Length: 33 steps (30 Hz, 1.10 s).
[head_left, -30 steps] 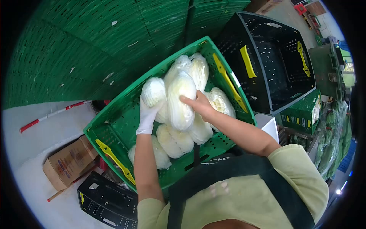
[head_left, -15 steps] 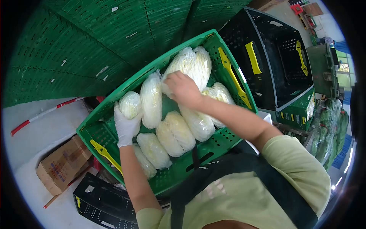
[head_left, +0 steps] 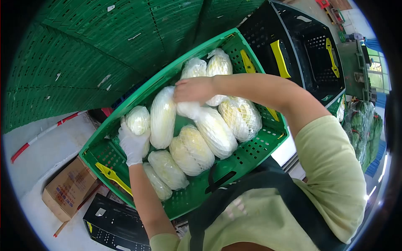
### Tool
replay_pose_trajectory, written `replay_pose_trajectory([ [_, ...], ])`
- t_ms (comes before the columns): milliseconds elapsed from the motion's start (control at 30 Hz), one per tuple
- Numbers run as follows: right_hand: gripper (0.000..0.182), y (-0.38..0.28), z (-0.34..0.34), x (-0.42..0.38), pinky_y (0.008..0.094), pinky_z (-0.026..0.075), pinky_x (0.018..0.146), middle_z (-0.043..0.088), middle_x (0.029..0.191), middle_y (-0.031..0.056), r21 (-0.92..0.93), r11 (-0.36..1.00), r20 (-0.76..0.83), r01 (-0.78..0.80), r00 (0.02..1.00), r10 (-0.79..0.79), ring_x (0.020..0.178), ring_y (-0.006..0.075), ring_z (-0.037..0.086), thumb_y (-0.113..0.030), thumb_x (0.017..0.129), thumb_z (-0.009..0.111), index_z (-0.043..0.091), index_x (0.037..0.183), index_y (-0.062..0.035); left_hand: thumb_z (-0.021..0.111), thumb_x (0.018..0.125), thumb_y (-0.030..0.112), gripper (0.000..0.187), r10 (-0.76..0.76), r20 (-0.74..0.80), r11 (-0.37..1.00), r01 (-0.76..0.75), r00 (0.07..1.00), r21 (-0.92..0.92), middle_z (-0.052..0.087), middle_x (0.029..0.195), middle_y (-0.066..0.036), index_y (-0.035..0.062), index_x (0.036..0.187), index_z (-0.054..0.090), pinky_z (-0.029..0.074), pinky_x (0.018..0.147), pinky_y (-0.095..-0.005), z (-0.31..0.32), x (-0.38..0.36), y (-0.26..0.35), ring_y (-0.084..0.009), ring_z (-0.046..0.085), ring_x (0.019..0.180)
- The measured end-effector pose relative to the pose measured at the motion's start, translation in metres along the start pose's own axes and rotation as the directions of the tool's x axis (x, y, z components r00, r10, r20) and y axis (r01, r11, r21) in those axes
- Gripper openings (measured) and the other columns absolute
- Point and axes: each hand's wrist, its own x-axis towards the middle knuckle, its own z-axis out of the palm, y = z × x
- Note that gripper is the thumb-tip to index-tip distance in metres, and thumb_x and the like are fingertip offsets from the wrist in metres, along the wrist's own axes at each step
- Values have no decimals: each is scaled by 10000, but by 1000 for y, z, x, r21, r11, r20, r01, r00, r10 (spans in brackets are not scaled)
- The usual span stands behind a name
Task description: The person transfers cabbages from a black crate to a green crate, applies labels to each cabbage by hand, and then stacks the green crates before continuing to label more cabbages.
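My left hand, in a white glove, has its fingers curled round a plastic-wrapped napa cabbage at the left of a green crate. My bare right hand lies across a wrapped cabbage near the crate's far side, its fingers bent over it. Beside those fingertips is a long, pale wrapped cabbage. Several more wrapped cabbages, among them a plump one and one in a netted wrap, lie along the near side. My right hand and forearm hide part of the far cabbages.
Tall green perforated panels rise behind the crate. Black crates with yellow handles stand at the right and lower left. A cardboard box sits on the floor, near a red-and-white pole.
My right hand has shifted left over the far cabbages and its forearm now lies more level. My left hand keeps its place on the same cabbage. The view has tilted slightly.
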Motion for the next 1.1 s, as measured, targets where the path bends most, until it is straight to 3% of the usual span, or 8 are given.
replay_pose_trajectory([
  [167,975,-15,-8,-4,488,263,1125,500,1319,116,-103,988,74,-116,990,124,1303,300,404,-308,535,868,406,1355,-55,851,615,281,985,131,16,979,-127,991,-157,540,1245,-242,56,1432,349,419,988,-463,2,7,-19,-419,519,1141],
  [333,608,-50,-20,-20,516,168,1171,465,1373,123,225,803,-175,-551,788,590,1375,294,331,-355,821,652,479,1331,-73,842,629,252,911,183,-136,951,-211,974,-225,551,1269,-226,89,1409,400,419,997,-456,8,-2,-19,-402,524,1161],
  [567,500,-56,-16,-27,509,241,1139,468,1383,134,262,794,-286,-549,741,607,1323,313,390,-340,855,624,524,1252,-53,782,743,312,862,257,-60,962,-261,965,-79,474,1321,-260,19,1421,336,378,1030,-464,5,9,-9,-421,462,1217],
  [667,396,-92,-68,-41,452,380,1030,516,1313,184,394,681,-507,-617,472,721,1225,369,469,-184,807,682,585,1165,-45,748,785,372,899,245,-169,937,-278,955,-211,416,1386,-263,4,1457,277,346,1050,-485,-11,-1,-5,-429,380,1304],
  [800,312,-154,-113,-88,424,422,970,548,1251,152,371,490,-562,-788,229,795,1141,347,518,-81,769,700,610,1066,-45,681,729,640,1078,77,-194,908,11,978,420,369,1448,-247,4,1483,247,337,1014,-562,27,-28,31,-392,367,1330],
  [900,314,-189,-142,-131,428,421,963,554,1250,145,233,437,-561,-869,247,790,1134,340,522,-43,748,692,621,1054,-41,675,676,705,1157,48,-292,915,75,955,397,353,1466,-245,14,1492,234,350,1006,-542,33,-30,50,-377,364,1340],
  [933,313,-199,-147,-144,427,419,964,552,1256,143,230,412,-568,-882,222,793,1138,339,521,-40,750,688,619,1055,-41,689,697,668,1150,21,-259,958,55,966,282,302,1496,-254,43,1514,174,278,1052,-638,32,-30,48,-411,283,1382],
  [1100,330,-238,-168,-222,426,402,974,536,1285,113,113,225,-626,-968,106,772,1156,337,512,-50,754,686,608,1075,-64,738,698,589,1095,149,-195,972,-107,969,211,302,1491,-275,6,1486,249,269,1115,-536,26,-38,27,-428,293,1376],
])
